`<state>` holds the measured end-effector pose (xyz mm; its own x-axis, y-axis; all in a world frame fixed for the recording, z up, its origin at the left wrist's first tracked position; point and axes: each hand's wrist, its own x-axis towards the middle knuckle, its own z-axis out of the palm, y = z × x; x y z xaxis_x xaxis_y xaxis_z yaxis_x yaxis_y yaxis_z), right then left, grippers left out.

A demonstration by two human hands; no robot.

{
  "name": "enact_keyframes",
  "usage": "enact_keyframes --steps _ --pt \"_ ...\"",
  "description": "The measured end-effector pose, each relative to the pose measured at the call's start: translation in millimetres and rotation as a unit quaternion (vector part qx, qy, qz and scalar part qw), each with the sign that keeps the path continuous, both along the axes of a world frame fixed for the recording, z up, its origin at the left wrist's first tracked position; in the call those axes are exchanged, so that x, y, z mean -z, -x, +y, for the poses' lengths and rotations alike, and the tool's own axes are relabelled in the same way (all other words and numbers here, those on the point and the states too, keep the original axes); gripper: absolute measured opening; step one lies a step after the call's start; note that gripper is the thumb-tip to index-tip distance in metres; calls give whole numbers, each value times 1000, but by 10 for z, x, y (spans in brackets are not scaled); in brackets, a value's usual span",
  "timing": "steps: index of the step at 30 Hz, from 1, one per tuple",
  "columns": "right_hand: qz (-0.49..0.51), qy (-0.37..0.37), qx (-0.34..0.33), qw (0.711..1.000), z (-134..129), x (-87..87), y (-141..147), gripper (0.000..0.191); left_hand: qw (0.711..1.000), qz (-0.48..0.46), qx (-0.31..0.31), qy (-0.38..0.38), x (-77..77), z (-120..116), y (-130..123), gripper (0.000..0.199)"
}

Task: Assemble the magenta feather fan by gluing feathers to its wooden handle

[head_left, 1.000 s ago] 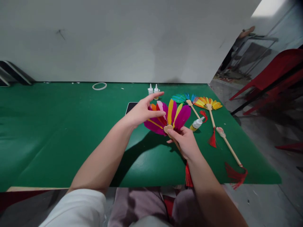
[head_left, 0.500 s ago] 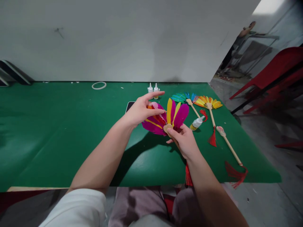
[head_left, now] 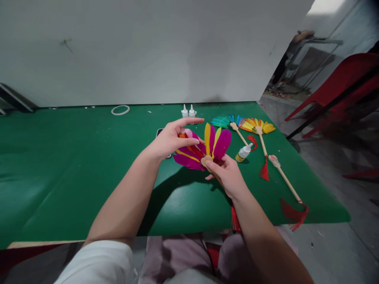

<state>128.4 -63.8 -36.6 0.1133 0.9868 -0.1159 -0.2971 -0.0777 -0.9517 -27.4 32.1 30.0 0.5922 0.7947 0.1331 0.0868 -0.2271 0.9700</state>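
Nearest: the wearer's legs (head_left: 174, 256) in pinkish trousers, below the near edge of the green table (head_left: 89, 177). Red tassel (head_left: 235, 217) hangs near that edge, below the right hand (head_left: 227, 173). Right hand grips the magenta feather fan (head_left: 222, 145) at its pale wooden base, thumb on top, handle running down through the grasp. Fan is held above the table, centre, feathers spread up and to the left; magenta, yellow, orange and pink ones visible. Left hand (head_left: 171, 138) is at the fan's left feathers, index finger extended, thumb apart from it and over the feathers; the other fingers are hidden, can't tell if it pinches anything.

On the table, right side: featherless wooden handle (head_left: 287, 181), lying slanted, red tassel at its near end. Then a glue bottle (head_left: 243, 153), white top, tilted, near the right hand. Dark flat object with pale rim (head_left: 159, 132), partly behind the left hand. Beyond: yellow-orange fan (head_left: 258, 127) and blue-green fan (head_left: 224, 122), side by side, each with a red tassel.

Farther back: two white nozzle bottles (head_left: 188, 113) upright together, white ring (head_left: 120, 110) lying left of them. Behind all, grey wall panel (head_left: 133, 51). Far right: red chair (head_left: 343, 83), another person's hand (head_left: 302, 36) near a metal frame.
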Motion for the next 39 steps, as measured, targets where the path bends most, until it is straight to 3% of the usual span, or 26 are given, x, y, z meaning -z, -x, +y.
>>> enact_keyframes --steps 6,13,19,24,33,39 --pt "-12 11 -10 1000 0 -8 -5 35 1000 -8 0 -4 16 3 -4 53" --pt "-25 31 -24 999 -10 -44 -17 32 998 -11 -44 -35 2 -12 -45 49" --pt "-31 31 -19 999 -4 -57 -15 34 999 10 -26 31 -52 -14 14 47" --pt "-31 36 -23 999 -8 -63 -15 33 999 32 -32 -6 -64 -25 32 55" --pt "-39 45 -36 998 -5 -38 -5 31 998 9 -58 -17 -55 -75 -51 52" --pt "-31 36 2 999 0 25 -18 28 997 59 -44 1 -77 9 76 56"
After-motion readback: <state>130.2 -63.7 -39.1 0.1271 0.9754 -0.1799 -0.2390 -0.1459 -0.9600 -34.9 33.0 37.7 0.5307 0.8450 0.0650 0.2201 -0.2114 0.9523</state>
